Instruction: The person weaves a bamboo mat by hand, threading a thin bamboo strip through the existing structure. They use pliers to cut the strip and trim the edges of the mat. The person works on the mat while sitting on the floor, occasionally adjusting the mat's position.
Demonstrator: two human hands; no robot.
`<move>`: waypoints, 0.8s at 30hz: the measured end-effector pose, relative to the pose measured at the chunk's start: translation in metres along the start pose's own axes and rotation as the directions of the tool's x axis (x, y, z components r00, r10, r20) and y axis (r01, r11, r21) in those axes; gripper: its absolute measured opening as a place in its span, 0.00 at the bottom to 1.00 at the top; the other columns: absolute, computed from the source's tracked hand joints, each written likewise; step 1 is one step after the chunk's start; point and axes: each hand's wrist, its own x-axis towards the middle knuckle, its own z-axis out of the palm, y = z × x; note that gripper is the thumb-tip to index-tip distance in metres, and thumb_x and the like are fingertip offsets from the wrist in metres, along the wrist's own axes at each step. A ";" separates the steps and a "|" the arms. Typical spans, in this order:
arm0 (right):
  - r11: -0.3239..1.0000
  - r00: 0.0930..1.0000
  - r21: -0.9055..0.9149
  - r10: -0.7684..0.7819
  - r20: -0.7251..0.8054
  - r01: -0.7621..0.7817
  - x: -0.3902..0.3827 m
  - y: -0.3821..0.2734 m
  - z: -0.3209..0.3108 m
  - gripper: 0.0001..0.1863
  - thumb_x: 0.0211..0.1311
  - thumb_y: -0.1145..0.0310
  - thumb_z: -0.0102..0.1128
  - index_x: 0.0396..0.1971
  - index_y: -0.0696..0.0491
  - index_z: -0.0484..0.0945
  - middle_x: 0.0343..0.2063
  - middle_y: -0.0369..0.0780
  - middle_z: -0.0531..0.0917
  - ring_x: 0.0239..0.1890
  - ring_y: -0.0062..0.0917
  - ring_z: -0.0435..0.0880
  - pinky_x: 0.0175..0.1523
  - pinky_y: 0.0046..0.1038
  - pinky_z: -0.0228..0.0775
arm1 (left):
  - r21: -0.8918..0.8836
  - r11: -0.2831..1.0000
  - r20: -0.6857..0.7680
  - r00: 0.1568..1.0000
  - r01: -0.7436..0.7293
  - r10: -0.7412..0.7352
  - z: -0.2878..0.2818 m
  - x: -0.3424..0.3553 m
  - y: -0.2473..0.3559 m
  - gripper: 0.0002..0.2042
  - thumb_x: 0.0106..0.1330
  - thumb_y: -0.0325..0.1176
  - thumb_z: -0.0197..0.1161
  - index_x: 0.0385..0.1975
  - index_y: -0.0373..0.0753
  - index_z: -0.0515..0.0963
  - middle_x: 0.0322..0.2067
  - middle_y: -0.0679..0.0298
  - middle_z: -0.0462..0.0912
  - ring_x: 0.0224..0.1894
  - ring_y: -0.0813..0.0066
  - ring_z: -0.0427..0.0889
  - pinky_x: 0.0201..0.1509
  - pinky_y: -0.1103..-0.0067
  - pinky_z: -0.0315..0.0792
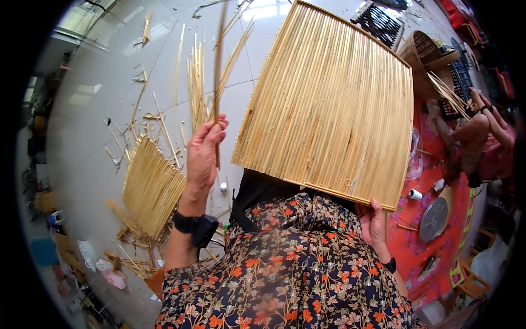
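Note:
My left hand is raised, with its thumb and fingers closed on a long thin brown stick that stands almost upright. Across my lap and away from me lies a large panel of straw-coloured reeds, set side by side and bound along its edges. My right hand grips the panel's near right corner, thumb on top and the other fingers mostly hidden beneath. A loose thread hangs on the panel's near edge. Left of the panel, a bunch of loose reeds lies on the floor near my left hand.
A smaller reed panel lies at the left among scattered stalks. To the right, a red floral cloth bears a white thread spool and a round grey disc. Another person sits at the right near a woven basket.

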 end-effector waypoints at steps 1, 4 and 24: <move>1.000 1.000 0.010 0.001 -0.010 0.000 -0.001 0.002 -0.001 0.24 0.69 0.65 0.68 0.61 0.53 0.74 0.55 0.38 0.85 0.58 0.32 0.84 0.69 0.41 0.73 | 0.002 1.000 0.012 1.000 0.019 -0.019 0.003 0.001 -0.004 0.08 0.77 0.32 0.60 0.48 0.36 0.83 0.61 0.59 0.82 0.61 0.72 0.81 0.67 0.74 0.72; 1.000 0.998 -0.021 -0.006 0.059 0.008 -0.003 -0.001 -0.007 0.23 0.69 0.65 0.67 0.61 0.53 0.74 0.55 0.39 0.85 0.57 0.31 0.85 0.69 0.41 0.73 | 0.031 0.997 0.051 0.996 0.067 -0.068 0.013 -0.005 -0.008 0.08 0.77 0.30 0.61 0.48 0.35 0.83 0.59 0.58 0.83 0.61 0.73 0.81 0.67 0.76 0.71; 0.737 0.902 -0.676 0.295 0.316 -0.005 -0.033 -0.051 0.024 0.23 0.75 0.61 0.60 0.61 0.61 0.76 0.55 0.45 0.85 0.56 0.34 0.85 0.65 0.35 0.75 | 0.659 0.697 -0.038 0.914 -0.282 0.405 0.024 -0.017 -0.045 0.11 0.80 0.33 0.58 0.46 0.31 0.82 0.36 0.70 0.84 0.39 0.87 0.78 0.45 0.85 0.75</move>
